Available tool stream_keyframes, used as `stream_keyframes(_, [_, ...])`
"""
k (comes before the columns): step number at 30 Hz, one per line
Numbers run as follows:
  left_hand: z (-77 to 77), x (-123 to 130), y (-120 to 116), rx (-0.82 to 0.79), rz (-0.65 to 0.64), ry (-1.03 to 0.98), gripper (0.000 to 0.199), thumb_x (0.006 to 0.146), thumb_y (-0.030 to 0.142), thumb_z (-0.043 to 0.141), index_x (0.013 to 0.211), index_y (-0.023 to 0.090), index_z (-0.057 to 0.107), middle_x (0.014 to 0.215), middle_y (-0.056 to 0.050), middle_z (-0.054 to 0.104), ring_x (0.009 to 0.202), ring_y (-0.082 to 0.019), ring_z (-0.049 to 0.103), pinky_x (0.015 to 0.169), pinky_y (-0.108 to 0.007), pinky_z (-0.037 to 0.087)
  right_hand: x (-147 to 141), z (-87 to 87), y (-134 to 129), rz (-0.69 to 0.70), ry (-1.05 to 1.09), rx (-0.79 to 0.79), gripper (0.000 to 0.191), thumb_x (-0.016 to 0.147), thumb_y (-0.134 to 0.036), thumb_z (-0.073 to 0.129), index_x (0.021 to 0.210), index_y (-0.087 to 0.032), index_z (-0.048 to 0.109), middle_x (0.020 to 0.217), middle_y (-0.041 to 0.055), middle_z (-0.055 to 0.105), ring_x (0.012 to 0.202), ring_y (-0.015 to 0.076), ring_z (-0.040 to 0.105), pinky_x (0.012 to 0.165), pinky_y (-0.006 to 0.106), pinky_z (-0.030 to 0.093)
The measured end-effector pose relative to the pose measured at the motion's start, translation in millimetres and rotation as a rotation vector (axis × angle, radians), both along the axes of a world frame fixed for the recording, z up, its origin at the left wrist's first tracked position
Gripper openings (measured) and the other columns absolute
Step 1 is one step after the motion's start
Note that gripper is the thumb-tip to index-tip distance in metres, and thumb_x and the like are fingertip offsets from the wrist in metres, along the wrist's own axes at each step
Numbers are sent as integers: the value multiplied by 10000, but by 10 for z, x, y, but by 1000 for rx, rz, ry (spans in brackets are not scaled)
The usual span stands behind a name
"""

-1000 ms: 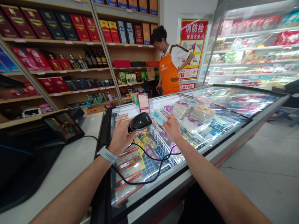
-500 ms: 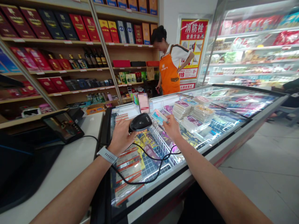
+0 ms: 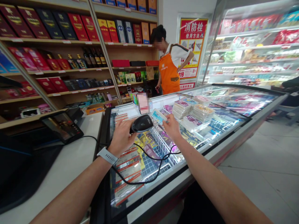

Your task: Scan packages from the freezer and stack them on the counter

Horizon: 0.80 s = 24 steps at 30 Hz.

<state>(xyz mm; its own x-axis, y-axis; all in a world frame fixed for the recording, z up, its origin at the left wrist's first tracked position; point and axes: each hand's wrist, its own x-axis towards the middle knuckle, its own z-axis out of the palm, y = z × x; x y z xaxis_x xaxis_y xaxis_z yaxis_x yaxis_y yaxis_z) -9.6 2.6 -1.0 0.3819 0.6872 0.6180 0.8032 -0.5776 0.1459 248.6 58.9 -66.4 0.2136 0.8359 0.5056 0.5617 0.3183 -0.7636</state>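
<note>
Freezer (image 3: 233, 138), left fingers (image 3: 123, 125) around barcode scanner (image 3: 142, 123), right fingers (image 3: 168, 119) pinching packet (image 3: 159, 116)

Path over chest freezer (image 3: 187, 175) — scanner cable (image 3: 140, 184), wire basket (image 3: 158, 146) in way.

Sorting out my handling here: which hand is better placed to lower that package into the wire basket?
Right, probably: the right hand holds the package just above the wire basket, while the left hand is occupied gripping the corded barcode scanner.
</note>
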Motion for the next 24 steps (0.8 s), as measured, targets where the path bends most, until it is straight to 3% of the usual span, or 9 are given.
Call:
stream_keyframes(9, [-30,-18,34,22,8,45,442,842,266,497,1268,167,559,1244,-119,676,1216,-289,581,1135,-494,301,-3,141,-115,-42,-29,26,254,845,-327,532,1077,-228,554,908,11,693,664,175,649,718,321,489])
stream_keyframes(14, [-65,-48,71,19,16,45,442,844,273,499,1269,164,557,1261,-127,671,1236,-294,572,1142,-502,291,84,246,-245,-105,-108,171,208,876,-341,533,1020,-218,619,882,17,681,671,165,615,763,324,494])
stream_keyframes(18, [-81,-63,86,19,11,40,440,845,278,502,1267,165,556,1256,-131,673,1224,-293,581,1134,-503,294,308,291,-462,-122,-207,335,215,912,-333,526,1031,-209,656,1014,67,643,743,169,607,806,341,518])
stream_keyframes(24, [-85,-62,94,31,-2,32,443,835,284,514,1260,172,562,1221,-117,689,1190,-290,599,1139,-493,285,826,248,-712,-272,-340,380,236,926,-305,518,1075,-242,689,1062,92,594,868,203,631,761,341,556])
